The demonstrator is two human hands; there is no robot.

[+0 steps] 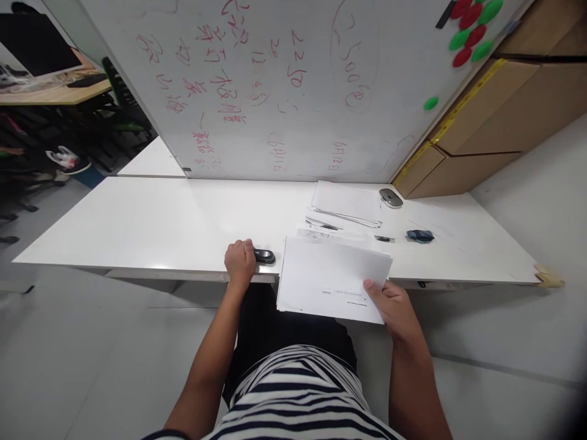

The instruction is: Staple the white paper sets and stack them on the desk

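My left hand (241, 261) is closed round one end of a black stapler (265, 256) at the table's front edge; the rest of the stapler pokes out to the right of my fingers. In my right hand (393, 304) is a small stack of white paper sheets (328, 272), pinched at its right edge with the thumb on top. The sheets reach out over the front edge of the table, and a few lines of print show near the thumb. Behind them lies another pile of paper (346, 201), apart from both hands.
On the white table (151, 226) are a dark pen (329, 227), a small dark-and-silver object (384, 239), a crumpled dark blue item (419, 236) and a computer mouse (391, 197). A whiteboard (257, 122) stands along the back, with cardboard boxes (486, 116) at right.
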